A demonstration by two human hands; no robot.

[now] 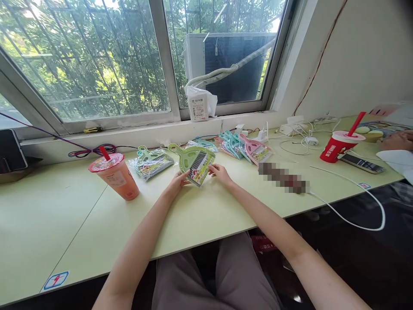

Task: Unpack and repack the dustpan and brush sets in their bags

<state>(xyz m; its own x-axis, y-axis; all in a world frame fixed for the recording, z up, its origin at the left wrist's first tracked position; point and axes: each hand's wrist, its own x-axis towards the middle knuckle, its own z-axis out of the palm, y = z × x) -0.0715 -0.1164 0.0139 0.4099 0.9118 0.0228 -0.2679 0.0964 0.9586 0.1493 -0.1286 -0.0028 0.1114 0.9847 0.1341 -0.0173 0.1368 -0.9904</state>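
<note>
A green mini dustpan-and-brush set [194, 162] in clear wrapping sits on the pale green table [206, 211], tilted up toward me. My left hand [177, 182] grips its lower left edge with curled fingers. My right hand [220, 172] pinches its right edge. Both forearms reach in from the bottom of the view. Behind it lie more packaged sets: a green pile [151, 162] at the left, and teal [231, 144] and pink ones [256, 150] at the right.
An orange drink cup with a red straw [115, 174] stands left of my hands. A red cup [340, 145], a phone [362, 163], chargers and white cables [351, 202] lie at the right. Another person's hand [396, 140] rests far right. The window sill runs behind.
</note>
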